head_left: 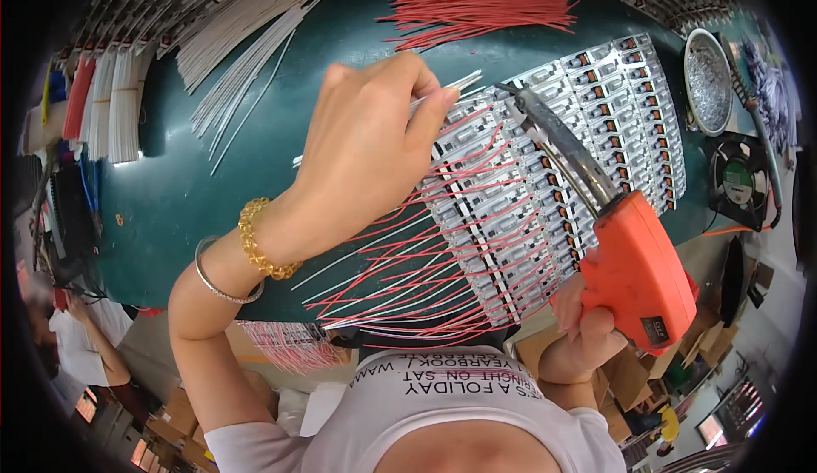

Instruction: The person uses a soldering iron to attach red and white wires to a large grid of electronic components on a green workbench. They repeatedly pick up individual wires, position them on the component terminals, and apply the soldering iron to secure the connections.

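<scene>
My left hand (366, 137) is closed in a pinch on a few thin white wires (466, 82), whose tips stick out past the fingers. At the right, my right hand (585, 324) wraps round the handle of an orange soldering gun (642, 273). The gun's dark tip points up and left, close to the wire ends, over the upper left corner of a panel of small metal-and-plastic parts (545, 158) in rows. Red wires (477, 167) and white ones run from the panel's left rows toward the near left. Whether the tip touches anything I cannot tell.
A stack of red wires (481, 1) lies at the far edge, with loose white wires (247, 82) left of it. A metal bowl (708, 82) and a black fan (739, 179) stand at the right. Another person's arm (98, 341) shows at the lower left.
</scene>
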{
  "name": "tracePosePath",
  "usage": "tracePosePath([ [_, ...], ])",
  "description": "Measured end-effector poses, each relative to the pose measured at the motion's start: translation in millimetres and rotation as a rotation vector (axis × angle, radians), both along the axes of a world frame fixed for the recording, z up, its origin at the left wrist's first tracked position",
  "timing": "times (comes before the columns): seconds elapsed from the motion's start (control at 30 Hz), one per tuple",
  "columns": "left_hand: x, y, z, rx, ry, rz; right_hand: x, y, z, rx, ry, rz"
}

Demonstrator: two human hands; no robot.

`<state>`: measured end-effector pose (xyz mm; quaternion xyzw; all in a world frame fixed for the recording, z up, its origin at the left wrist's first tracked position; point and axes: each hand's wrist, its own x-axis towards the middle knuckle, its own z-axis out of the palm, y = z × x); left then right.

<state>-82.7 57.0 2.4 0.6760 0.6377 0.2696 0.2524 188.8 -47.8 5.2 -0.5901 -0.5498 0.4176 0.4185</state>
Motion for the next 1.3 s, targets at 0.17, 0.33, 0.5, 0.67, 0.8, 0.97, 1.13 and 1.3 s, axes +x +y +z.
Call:
tracePosePath([
  [0.17, 2.4, -0.1, -2.6, 0.040, 0.034, -0.008, -9.9, 8.8, 10.7, -0.056, 0.206, 0.014],
  [0.33, 3.0, -0.2, -6.4, 0.120, 0.013, -0.004, 0.4, 3.3, 4.8, -0.041, 0.102, 0.023],
  [0.5, 4.3, -0.6, -9.1, 0.149, 0.009, -0.005, 2.3, -1.0, 1.7, -0.014, 0.093, 0.012],
  [0.67, 5.1, 0.1, -9.9, 0.175, 0.016, -0.009, 2.6, -1.2, 2.9, 0.004, 0.155, 0.028],
  [0.8, 5.6, -1.0, -5.9, 0.140, 0.029, 0.004, 1.8, -0.3, 2.3, 0.037, 0.225, 0.055],
  [0.97, 3.2, -0.1, -2.5, 0.161, 0.019, 0.026, -2.2, 5.9, 1.4, 0.129, 0.317, 0.119],
  [1.13, 7.1, -5.9, -0.2, 0.177, -0.010, -0.085, -12.5, -5.4, 22.3, -0.084, 0.155, -0.110],
  [1.3, 8.3, -5.5, -1.5, 0.135, 0.008, -0.098, 12.8, -18.5, 1.3, -0.063, 0.007, -0.053],
])
